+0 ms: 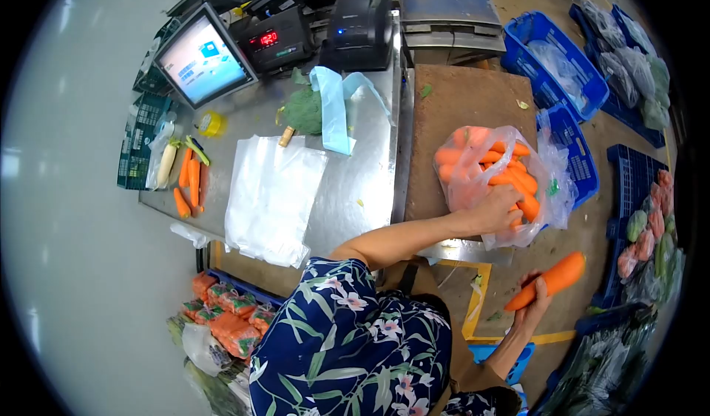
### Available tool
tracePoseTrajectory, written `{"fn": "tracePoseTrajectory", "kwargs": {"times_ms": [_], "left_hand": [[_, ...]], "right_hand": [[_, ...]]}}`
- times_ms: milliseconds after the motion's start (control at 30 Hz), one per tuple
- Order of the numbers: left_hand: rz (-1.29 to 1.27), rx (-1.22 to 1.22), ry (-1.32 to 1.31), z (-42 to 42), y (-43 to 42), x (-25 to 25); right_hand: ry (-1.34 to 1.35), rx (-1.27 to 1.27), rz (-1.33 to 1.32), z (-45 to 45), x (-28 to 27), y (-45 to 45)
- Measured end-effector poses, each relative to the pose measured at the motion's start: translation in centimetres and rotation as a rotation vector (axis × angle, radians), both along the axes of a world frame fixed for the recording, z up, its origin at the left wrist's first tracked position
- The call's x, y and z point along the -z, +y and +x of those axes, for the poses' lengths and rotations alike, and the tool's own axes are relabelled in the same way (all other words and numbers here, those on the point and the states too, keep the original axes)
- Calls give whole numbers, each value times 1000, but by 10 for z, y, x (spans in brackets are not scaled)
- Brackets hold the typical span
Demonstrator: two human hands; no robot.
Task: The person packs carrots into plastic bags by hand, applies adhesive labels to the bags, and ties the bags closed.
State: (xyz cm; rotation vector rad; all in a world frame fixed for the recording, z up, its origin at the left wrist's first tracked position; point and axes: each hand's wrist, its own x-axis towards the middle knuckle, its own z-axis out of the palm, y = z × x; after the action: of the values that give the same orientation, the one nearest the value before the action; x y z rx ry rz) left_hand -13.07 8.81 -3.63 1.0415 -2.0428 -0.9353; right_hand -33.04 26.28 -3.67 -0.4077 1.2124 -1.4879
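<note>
A clear plastic bag point(543, 168) full of orange carrots point(510, 176) lies with its mouth open on a brown board. My left hand point(492, 210) reaches into the near side of this bag, its fingers curled around a carrot among the others; the fingertips are partly hidden. Off to the right, past the board's near edge, my right hand point(531, 309) holds one large carrot point(558, 277) in the air, fingers wrapped around its narrower half.
On the steel table point(362, 187) lie a stack of clear bags point(270, 190), broccoli point(303, 111), blue tape point(333, 113), loose carrots point(190, 179) and a white radish point(167, 163). A monitor point(205, 55) stands behind. Blue crates point(532, 31) line the right; bagged vegetables point(233, 327) sit lower left.
</note>
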Motion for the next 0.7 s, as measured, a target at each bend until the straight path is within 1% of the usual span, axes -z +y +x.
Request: {"fn": "tracePoseTrajectory", "kwargs": {"times_ms": [67,100,133,167,200,233,267,300,333,367,400,433,500,533,567,600,633,700], "left_hand": [[-64,13,-55,-6,-2,9],[-80,45,-83,0,-4,6],[113,53,-123,3,-10,15],[146,114,-150,8,-21,8],[3,28,-25,6,-23,28],[-41,39,-42,6,-35,27],[-87,35,-124,8,-44,42],[-114,79,-355,13,-54,40],[-136,67,-544,19,-57,38],[-77,-5,-706,24,-58,40],[-9,10,-909,31,-64,40],[148,36,-1016,35,-69,21],[191,-11,-1005,50,-81,32],[133,-33,-905,59,-86,39],[75,-55,-803,67,-92,44],[15,-78,-701,71,-98,47],[-32,-124,-648,69,-99,36],[-118,-211,-546,60,-94,-8]], "right_hand": [[28,59,27,1,-5,-3],[56,56,16,9,-18,-9],[90,60,6,18,-30,-21],[110,67,60,18,-23,-29],[112,15,55,14,-10,-35],[98,-26,48,11,-5,-53],[80,-71,34,16,-6,-66],[101,-90,38,21,-6,-80],[117,-117,40,24,-5,-92],[157,-130,34,28,-3,-102],[196,-148,28,31,0,-111],[233,-169,22,32,4,-117],[303,-203,64,28,20,-123],[338,-225,85,28,22,-125],[282,-195,56,25,21,-124],[228,-166,24,20,10,-121],[174,-139,-7,14,-3,-117],[56,-45,-135,-3,-60,-100]]}}
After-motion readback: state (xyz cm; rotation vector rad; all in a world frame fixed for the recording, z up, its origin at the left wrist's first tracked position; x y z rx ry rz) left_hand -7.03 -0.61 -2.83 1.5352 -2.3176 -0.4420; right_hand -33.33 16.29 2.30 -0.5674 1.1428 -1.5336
